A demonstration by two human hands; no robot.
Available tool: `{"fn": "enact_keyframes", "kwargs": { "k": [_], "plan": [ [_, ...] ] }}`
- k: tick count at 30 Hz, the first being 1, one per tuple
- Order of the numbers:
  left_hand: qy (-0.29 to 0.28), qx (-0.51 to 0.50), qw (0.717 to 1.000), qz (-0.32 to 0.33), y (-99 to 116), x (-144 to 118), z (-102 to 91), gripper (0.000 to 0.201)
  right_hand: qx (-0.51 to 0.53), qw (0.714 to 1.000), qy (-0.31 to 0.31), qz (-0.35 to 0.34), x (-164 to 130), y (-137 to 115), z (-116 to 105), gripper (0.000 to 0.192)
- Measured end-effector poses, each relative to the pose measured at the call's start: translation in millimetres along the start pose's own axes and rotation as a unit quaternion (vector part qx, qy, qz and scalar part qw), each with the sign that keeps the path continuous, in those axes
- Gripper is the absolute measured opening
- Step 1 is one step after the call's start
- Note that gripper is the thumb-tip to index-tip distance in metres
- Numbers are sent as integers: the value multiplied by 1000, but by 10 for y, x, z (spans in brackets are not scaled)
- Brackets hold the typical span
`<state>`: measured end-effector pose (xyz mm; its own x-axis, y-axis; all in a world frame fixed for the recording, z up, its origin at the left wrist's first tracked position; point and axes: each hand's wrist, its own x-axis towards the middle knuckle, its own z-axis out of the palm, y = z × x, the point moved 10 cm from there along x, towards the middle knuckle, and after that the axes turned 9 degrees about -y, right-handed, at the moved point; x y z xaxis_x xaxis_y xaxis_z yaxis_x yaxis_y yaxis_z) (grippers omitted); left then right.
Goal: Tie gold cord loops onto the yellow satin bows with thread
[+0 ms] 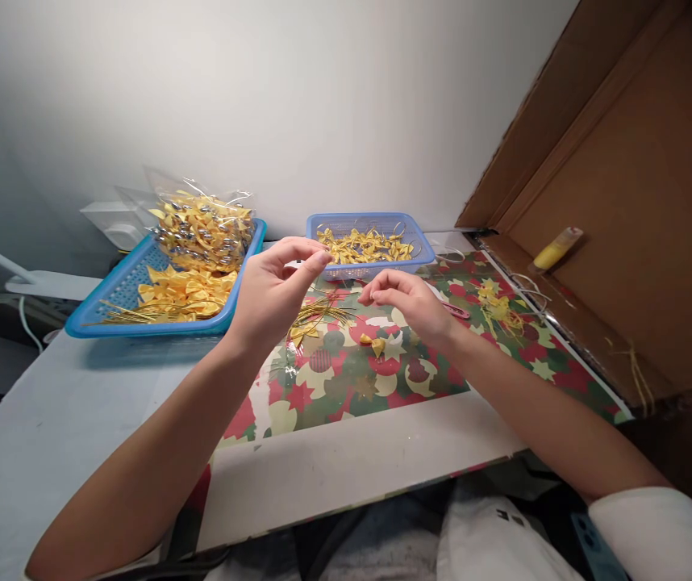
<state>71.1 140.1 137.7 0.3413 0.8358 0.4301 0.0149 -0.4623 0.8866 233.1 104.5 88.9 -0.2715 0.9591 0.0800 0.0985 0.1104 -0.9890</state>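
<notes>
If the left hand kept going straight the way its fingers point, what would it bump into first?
Probably the right hand: the left hand points its fingertips rightward toward it, across a small gap. Depth is hard to judge; it might pass toward the small blue basket behind.

I count two hands, the left hand point(273, 294) and the right hand point(415, 303); two blue baskets, the large basket point(140, 278) and the small basket point(370, 226); one clear bag of bows point(204, 226); one yellow tube point(556, 248); one patterned sheet point(394, 379); one loose bow point(375, 344) on it. Bows in the baskets: too many for me to count.
</notes>
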Motion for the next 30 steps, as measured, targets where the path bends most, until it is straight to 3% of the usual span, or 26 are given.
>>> {"fn": "enact_keyframes", "kwargs": {
  "k": [5,12,19,23,27,30],
  "plan": [
    [7,2,1000,-6,6,-4,-31,13,147,986,-84,6,-8,72,100,9],
    [17,-6,1000,-14,26,-4,-61,12,34,982,-179,58,-81,238,156,22],
    [18,5,1000,-14,20,-2,-79,13,-44,991,-76,104,-1,469,-168,22],
    [18,19,1000,-14,23,1,-84,14,-98,990,41,89,13,473,-383,16],
    [21,29,999,-13,42,0,-88,13,-151,974,167,17,-104,220,-475,8],
    [21,39,999,-13,64,-3,-84,13,-207,958,167,-108,-211,-172,-212,6]
  ]
}}
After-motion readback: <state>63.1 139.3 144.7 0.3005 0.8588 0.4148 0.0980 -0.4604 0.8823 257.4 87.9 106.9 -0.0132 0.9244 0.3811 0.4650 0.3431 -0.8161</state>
